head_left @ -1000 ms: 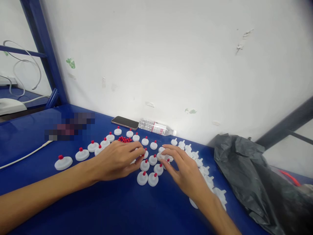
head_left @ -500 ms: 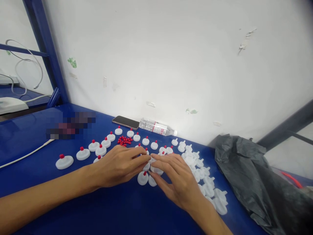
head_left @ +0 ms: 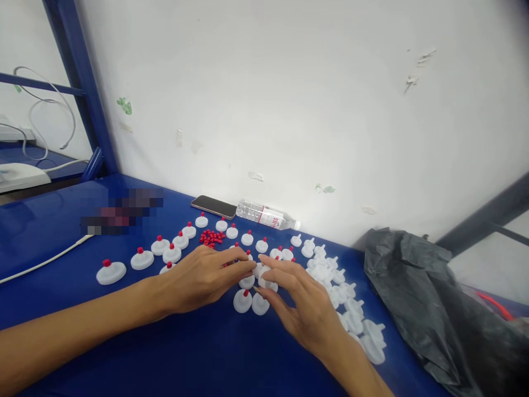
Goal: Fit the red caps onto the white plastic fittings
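In the middle of the blue table, my left hand [head_left: 202, 281] reaches in with its fingers bent together; the tips meet near a white lid, and whatever they pinch is hidden. Facing it, my right hand [head_left: 308, 303] has its thumb and fingers curled around a white spouted lid [head_left: 268, 283]. Just below the fingertips lie a red-tipped lid [head_left: 242, 301] and a plain white lid [head_left: 260, 304]. Small red caps [head_left: 212, 237] form a loose pile behind my left hand. Several white lids with red caps on their spouts, such as one lid [head_left: 111, 273], stand around to the left.
To the right is a heap of white lids [head_left: 322, 270] without red caps, beside a dark plastic bag [head_left: 409, 298]. Along the wall lie a phone [head_left: 214, 207] and a clear water bottle [head_left: 268, 215]. A white cable [head_left: 45, 260] runs across the left side.
My right hand has shifted slightly right, its fingertips a little apart from the left ones, showing more of the white lid. My left hand stays nearly in place.
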A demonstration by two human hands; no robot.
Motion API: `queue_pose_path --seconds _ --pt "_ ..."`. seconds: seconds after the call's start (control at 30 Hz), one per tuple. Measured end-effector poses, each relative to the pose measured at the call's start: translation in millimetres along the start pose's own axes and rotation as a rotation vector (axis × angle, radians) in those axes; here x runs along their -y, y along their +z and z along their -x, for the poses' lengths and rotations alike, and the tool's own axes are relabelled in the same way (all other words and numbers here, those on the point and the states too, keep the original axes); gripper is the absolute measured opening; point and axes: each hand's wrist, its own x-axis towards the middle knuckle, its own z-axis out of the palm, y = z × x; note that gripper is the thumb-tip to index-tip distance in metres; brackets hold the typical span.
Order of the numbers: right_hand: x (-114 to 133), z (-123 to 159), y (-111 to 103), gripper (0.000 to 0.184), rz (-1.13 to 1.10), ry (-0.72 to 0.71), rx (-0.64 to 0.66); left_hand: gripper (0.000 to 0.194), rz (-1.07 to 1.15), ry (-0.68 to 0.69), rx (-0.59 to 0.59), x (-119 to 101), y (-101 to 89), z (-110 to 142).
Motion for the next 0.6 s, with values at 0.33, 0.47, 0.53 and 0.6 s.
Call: queue_pose_path --seconds 0.33,0.47,0.53,0.6 --pt "-3.0 5.0 -1.2 0.039 -0.029 0.06 0.04 0.027 0.093 0.034 -0.056 -3.2 -2.6 -0.7" --pt "-1.3 5.4 0.2 0.036 -0.018 0.076 0.047 0.029 0.105 0.033 -0.095 -1.4 -0.8 1.4" --pt "2.5 4.0 0.1 0.034 0.005 0.072 0.025 0.029 0.105 0.04 -0.154 -0.9 0.4 2.6" --pt "7.2 2.0 -0.7 0.034 0.04 0.065 -0.003 0.028 0.106 0.048 -0.204 -1.9 0.6 3.3"
